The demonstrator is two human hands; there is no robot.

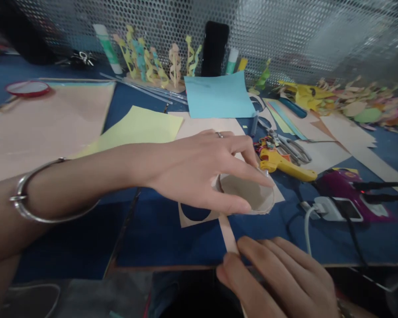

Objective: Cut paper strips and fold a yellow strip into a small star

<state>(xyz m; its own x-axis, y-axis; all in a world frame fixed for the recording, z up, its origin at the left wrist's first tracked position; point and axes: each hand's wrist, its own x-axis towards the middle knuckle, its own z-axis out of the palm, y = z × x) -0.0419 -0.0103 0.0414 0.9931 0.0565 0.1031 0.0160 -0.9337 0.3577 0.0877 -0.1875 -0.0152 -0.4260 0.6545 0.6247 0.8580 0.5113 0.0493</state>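
A round, shallow cup-like piece of pale paper or card [247, 187] sits on the blue work surface. My left hand [199, 172] reaches over it from the left, the thumb against its near rim and the forefinger on its right rim; the other fingers curl behind it, partly hidden. Closer to the table edge, my right hand [278, 274] pinches a narrow pale paper strip [228, 234] between thumb and fingers. The strip runs up toward the round piece; whether it is joined there is hidden. Under my left hand lies a paper scrap [199, 218] with a round cutout.
To the right are a yellow glue gun [287, 165], pliers [293, 148] and a purple power block [361, 194] with cables and a white charger [338, 208]. Blue paper [220, 95], yellow paper [142, 128], paper decorations [152, 66] and a phone [215, 48] lie or stand behind.
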